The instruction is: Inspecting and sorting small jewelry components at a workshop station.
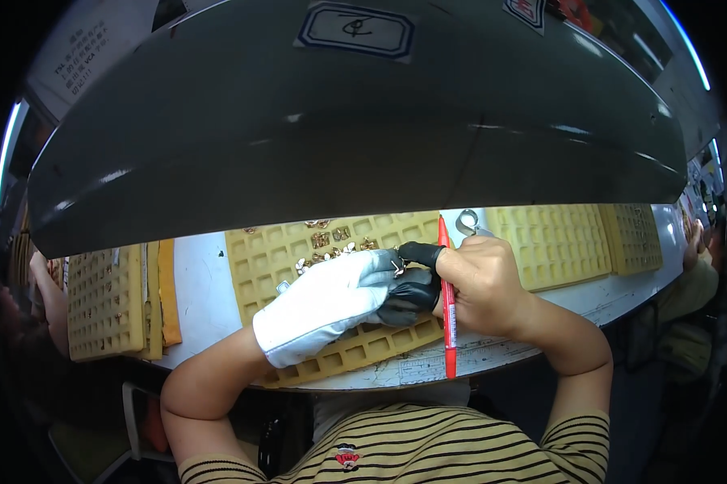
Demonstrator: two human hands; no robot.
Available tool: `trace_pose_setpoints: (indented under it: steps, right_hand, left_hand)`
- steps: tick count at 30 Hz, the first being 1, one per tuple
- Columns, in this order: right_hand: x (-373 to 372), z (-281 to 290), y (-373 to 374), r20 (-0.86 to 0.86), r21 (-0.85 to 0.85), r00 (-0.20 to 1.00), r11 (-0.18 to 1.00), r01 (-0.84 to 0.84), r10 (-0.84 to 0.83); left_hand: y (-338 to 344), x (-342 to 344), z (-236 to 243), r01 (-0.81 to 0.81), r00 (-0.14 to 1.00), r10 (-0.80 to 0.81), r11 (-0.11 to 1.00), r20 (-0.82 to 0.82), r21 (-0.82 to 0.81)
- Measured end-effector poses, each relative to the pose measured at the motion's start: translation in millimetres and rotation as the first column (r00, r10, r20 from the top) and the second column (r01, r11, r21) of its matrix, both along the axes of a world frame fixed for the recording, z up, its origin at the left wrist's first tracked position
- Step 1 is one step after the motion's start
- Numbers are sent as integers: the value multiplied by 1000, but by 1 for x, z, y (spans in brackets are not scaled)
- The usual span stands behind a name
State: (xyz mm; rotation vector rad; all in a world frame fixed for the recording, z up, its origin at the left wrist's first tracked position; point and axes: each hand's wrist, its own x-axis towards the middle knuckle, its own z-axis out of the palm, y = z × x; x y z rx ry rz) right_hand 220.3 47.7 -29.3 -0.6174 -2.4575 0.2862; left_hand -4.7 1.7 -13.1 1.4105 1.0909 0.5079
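Observation:
My left hand (323, 300), in a white glove with grey fingertips, is over a yellow tray (254, 262) of square pockets. Its fingers pinch a small shiny metal piece (398, 266), too small to make out fully. Black covers show on the thumb and index finger of my right hand (484, 282), which meet the left fingertips at that piece. A red marker pen (449, 323) stands nearly upright in the picture, held in my right hand. Several small gold-coloured metal pieces (331, 237) lie in the tray's pockets beyond the left glove.
A dark lamp hood (363, 137) hangs low across the far side. More yellow pocketed trays stand at the right (549, 242) and left (101, 306). A metal ring (467, 222) lies on the white table (202, 282). Other people's arms (49, 298) show at both sides.

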Motion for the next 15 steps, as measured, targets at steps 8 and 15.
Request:
trace_pose_setpoints:
  steps: [8,15]
  right_hand:
    - [-4,-5,-1,-67,-87,997,996,34,-40]
    - [-1,-9,-2,-177,-615,984,784,-88,-28]
  left_hand:
    - [-4,5,5,-47,994,53,997,99,-61]
    - [-1,9,12,-201,948,259,939,187,-280]
